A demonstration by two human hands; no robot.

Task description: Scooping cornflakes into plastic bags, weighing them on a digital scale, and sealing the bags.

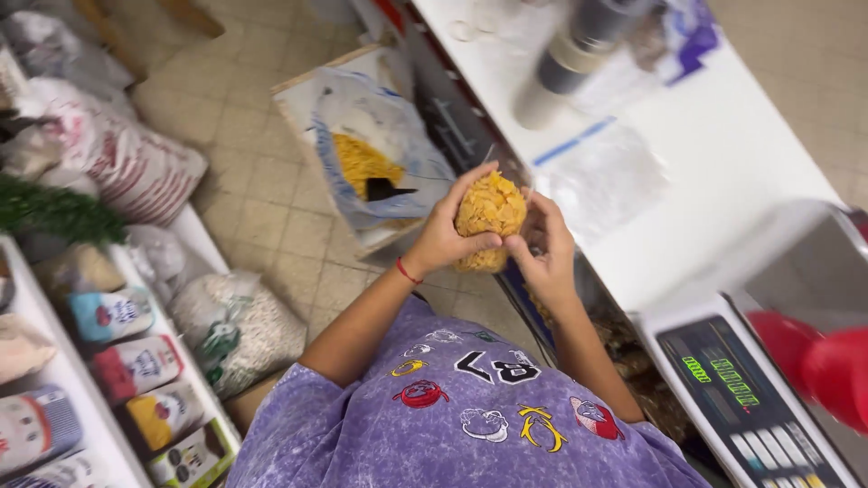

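Both my hands hold a small clear bag (489,214) filled with yellow flakes, in front of my chest. My left hand (447,237) wraps around its left side, with a red string on the wrist. My right hand (546,250) pinches the bag's right side, fingers curled. Below on the floor stands an open box (318,108) lined with a plastic bag, holding more yellow flakes (360,163) and a dark scoop (383,189).
A white counter (723,154) runs on the right with clear bags (599,178), a blurred roll (570,63) and an electronic scale (750,398) with a red object (814,357) by it. Sacks (136,167) and packaged goods (136,366) line shelves at the left.
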